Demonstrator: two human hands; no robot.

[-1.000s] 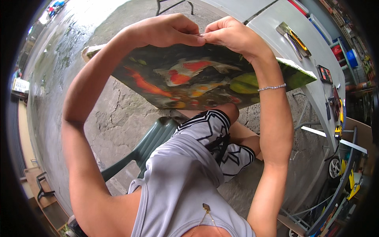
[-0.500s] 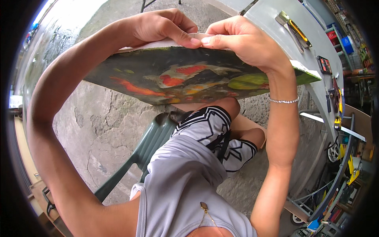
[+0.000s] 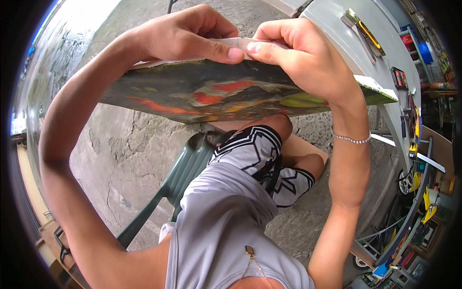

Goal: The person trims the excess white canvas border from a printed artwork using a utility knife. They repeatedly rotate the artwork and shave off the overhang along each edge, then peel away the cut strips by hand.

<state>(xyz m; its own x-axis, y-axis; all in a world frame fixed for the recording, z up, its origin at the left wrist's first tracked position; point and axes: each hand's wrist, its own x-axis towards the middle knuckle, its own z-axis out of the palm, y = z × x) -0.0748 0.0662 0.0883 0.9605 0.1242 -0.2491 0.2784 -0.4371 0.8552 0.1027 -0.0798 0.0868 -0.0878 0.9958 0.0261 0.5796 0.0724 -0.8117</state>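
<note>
The person's left hand [image 3: 204, 36] and right hand [image 3: 299, 54] gripped a fish painting [image 3: 211, 96] by its top edge, close together, seemingly to steady it, tilted, just beyond the knees [image 3: 284, 126]. Past its right corner, tools [image 3: 366, 37] lay on the table [image 3: 332, 29].

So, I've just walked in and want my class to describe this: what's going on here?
A person holds a painting of orange and white fish, its painted face tilted toward them. The left hand and right hand both grip its pale far edge, thumbs close together. To the right, a yellow-and-black tool lies on a pale table, out of the hands.
</note>
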